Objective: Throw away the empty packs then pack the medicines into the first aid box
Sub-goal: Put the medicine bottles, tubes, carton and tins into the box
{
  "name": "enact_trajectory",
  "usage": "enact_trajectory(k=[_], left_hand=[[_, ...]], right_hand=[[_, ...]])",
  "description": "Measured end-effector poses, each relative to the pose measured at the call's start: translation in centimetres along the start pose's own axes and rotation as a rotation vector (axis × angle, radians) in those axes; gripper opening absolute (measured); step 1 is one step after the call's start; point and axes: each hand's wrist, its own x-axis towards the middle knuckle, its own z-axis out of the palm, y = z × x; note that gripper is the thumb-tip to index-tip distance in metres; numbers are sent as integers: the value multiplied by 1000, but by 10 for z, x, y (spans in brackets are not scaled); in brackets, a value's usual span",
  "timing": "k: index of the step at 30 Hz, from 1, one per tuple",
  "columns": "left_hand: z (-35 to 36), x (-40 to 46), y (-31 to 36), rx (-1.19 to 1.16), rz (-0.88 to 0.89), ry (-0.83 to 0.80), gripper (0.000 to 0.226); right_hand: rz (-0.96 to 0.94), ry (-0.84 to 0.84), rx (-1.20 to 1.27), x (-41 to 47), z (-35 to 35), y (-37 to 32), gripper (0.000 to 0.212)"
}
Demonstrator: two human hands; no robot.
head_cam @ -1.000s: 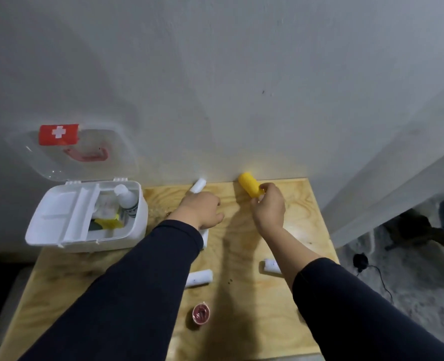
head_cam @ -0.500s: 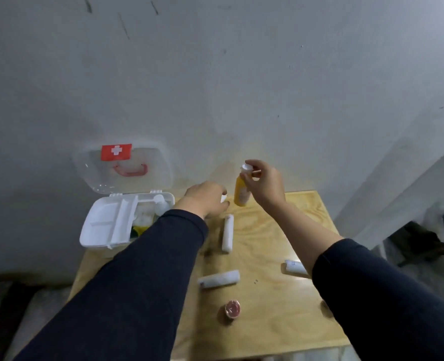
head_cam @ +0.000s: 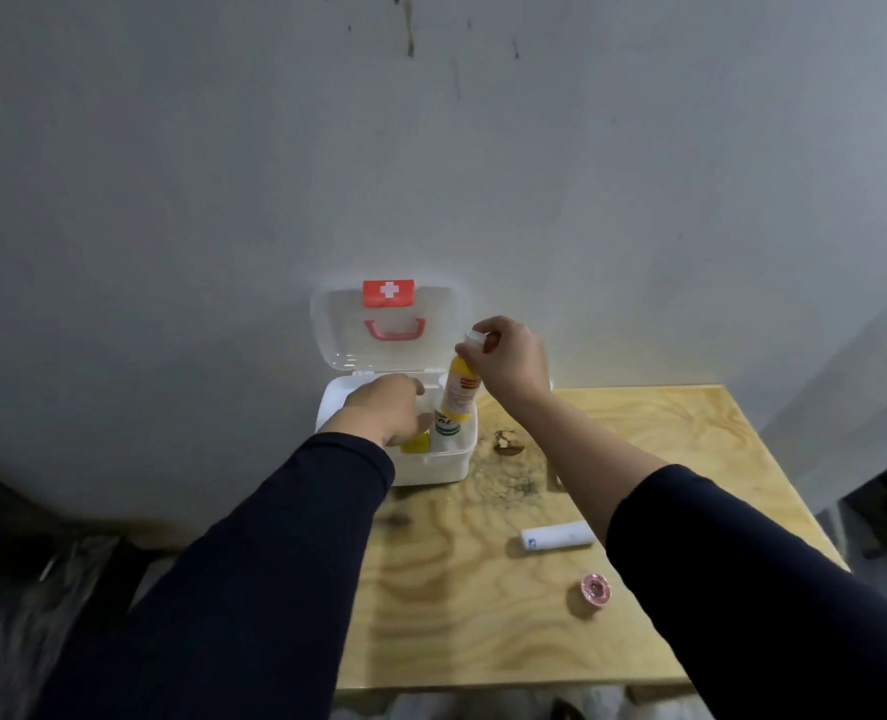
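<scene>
The white first aid box (head_cam: 449, 467) stands at the table's back left corner, its clear lid (head_cam: 337, 324) with a red cross label open against the wall. My right hand (head_cam: 511, 363) pinches the white cap of a yellow bottle (head_cam: 459, 394), which hangs upright just over the box's right side. My left hand (head_cam: 384, 413) reaches down into the box with its fingers curled; whatever it may hold is hidden. Inside the box I see a white bottle with a green label (head_cam: 446, 427) and a yellow item (head_cam: 414, 443).
On the plywood table (head_cam: 483, 641) lie a white roll (head_cam: 555, 536), a small pink tape roll (head_cam: 595, 588) and a brown scrap (head_cam: 509, 443). A grey wall rises right behind the table. Dark clutter lies on the floor at left.
Both hands have moved left from the back of the table to the box. The right hand lifted the yellow bottle upright and carried it over the box. The view swung left.
</scene>
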Motion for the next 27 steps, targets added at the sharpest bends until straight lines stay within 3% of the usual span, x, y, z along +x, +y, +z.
enact_trajectory(k=[6,15,21,27], left_hand=[[35,5,-27,4,38,-15,56],[49,10,-38,44,127,84,55],[42,11,-33,105,124,47,47],[10,12,-3,81,154,143,46]], right_hand=[[42,-98,-142,-20,40,11,32],[97,-147,-288,-30,67,25,29],[88,-224,-280,-27,57,20,46],[85,-169,-318,-22,13,32,35]])
